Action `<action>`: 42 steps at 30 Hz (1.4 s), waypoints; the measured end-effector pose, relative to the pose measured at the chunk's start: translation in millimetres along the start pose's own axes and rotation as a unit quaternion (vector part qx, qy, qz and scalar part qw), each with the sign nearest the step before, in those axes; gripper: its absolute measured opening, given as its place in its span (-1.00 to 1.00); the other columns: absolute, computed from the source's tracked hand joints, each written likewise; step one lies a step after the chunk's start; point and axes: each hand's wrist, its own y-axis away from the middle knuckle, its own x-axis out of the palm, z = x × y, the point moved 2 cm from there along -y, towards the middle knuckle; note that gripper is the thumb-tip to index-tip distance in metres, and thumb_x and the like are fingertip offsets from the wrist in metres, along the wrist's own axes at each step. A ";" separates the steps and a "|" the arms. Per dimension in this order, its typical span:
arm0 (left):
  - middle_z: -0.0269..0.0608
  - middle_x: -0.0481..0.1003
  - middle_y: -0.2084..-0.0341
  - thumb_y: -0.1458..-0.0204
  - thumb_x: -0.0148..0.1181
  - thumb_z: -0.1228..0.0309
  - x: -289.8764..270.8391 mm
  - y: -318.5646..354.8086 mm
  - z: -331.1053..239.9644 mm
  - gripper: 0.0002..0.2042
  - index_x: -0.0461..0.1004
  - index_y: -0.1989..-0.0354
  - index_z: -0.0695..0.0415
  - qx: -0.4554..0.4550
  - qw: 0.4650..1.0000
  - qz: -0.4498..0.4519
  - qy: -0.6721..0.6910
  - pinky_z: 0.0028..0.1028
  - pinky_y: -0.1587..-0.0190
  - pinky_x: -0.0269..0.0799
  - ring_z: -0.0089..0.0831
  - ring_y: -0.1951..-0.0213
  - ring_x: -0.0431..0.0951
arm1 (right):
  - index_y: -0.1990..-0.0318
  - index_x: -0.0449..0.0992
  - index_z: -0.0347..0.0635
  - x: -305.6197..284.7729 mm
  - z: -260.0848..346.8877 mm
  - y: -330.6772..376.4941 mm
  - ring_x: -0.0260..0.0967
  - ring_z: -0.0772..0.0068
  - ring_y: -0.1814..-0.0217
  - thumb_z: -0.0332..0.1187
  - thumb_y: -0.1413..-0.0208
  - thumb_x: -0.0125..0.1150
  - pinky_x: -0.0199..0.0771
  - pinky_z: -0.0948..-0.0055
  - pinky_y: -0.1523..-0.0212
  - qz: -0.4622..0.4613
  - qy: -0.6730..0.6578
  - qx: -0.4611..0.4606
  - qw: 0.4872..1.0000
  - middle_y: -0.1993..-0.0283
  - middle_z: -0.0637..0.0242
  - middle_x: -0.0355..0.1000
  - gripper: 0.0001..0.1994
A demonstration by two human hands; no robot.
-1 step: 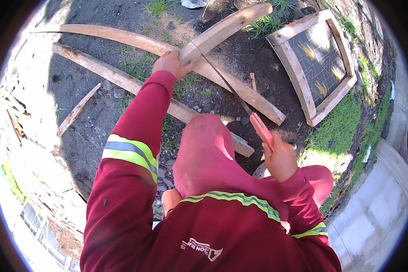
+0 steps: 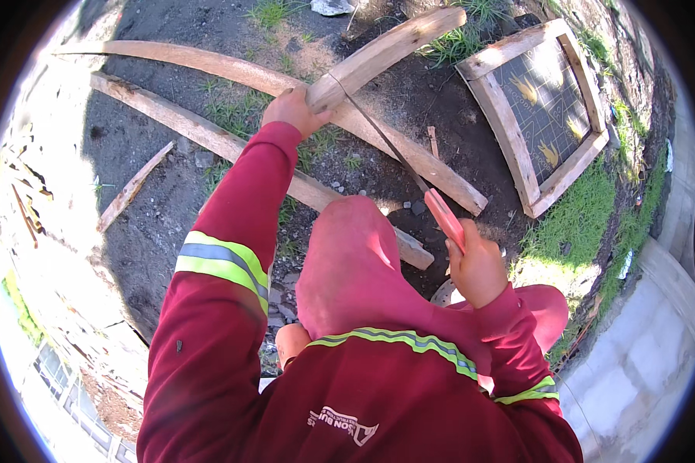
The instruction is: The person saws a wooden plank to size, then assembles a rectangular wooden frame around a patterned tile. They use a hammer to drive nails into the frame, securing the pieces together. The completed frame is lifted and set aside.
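Note:
My left hand (image 2: 293,112) is closed on the near end of a short wooden beam (image 2: 398,48), which lies slantwise across a long wooden plank (image 2: 208,67). My right hand (image 2: 477,262) grips the pinkish-red handle of a handsaw (image 2: 445,219). From there the thin blade runs up and left, and its far part meets the short beam a little beyond my left hand. Whether the teeth are sunk into the wood is too fine to make out. A second long plank (image 2: 170,116) lies nearer me and passes behind my left forearm and raised knee.
At the right a wooden frame (image 2: 510,147) surrounds a dark printed sheet (image 2: 544,89). A thin wood strip (image 2: 135,185) lies on the dark soil at the left. Grass (image 2: 571,216) and a pale concrete strip (image 2: 633,324) border the right side. A whitish rock (image 2: 332,6) sits at the top.

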 end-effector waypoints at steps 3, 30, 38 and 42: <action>0.09 0.50 0.16 0.19 0.29 -0.09 -0.5 2.3 -3.1 -0.35 0.45 0.04 0.19 -0.016 1.000 -0.014 -0.007 -0.20 0.02 0.46 -0.04 0.09 0.54 | 0.08 0.34 -0.34 38.0 -1.5 -71.2 0.47 -0.22 0.33 -0.40 -0.05 0.18 0.45 -0.02 0.26 -0.031 0.021 -0.045 0.998 0.41 -0.17 0.47 -0.70; 0.09 0.51 0.17 0.20 0.27 -0.16 1.7 9.8 -12.7 -0.30 0.45 0.04 0.21 0.022 0.999 0.024 -0.004 -0.20 0.03 0.46 -0.03 0.11 0.54 | 0.17 0.27 -0.27 31.2 -28.0 14.8 0.46 -0.24 0.37 -0.40 -0.07 0.16 0.48 -0.04 0.36 0.017 -0.006 0.063 0.998 0.45 -0.18 0.46 -0.76; 0.05 0.53 0.19 0.21 0.27 -0.16 -6.4 9.9 -18.7 -0.31 0.46 0.08 0.21 -0.015 0.999 0.032 0.004 -0.19 0.03 0.46 -0.01 0.13 0.55 | 0.14 0.34 -0.29 109.7 -45.3 -104.7 0.44 -0.31 0.33 -0.32 -0.11 0.13 0.44 -0.08 0.26 -0.081 -0.048 -0.044 0.995 0.43 -0.20 0.46 -0.74; 0.09 0.53 0.19 0.21 0.29 -0.13 -4.5 13.4 -20.3 -0.33 0.47 0.06 0.21 0.019 1.000 0.024 -0.005 -0.19 0.03 0.45 -0.02 0.12 0.54 | 0.08 0.32 -0.29 60.3 -43.6 -34.0 0.44 -0.29 0.36 -0.38 -0.09 0.15 0.43 -0.08 0.32 -0.028 -0.022 -0.015 0.999 0.44 -0.20 0.45 -0.71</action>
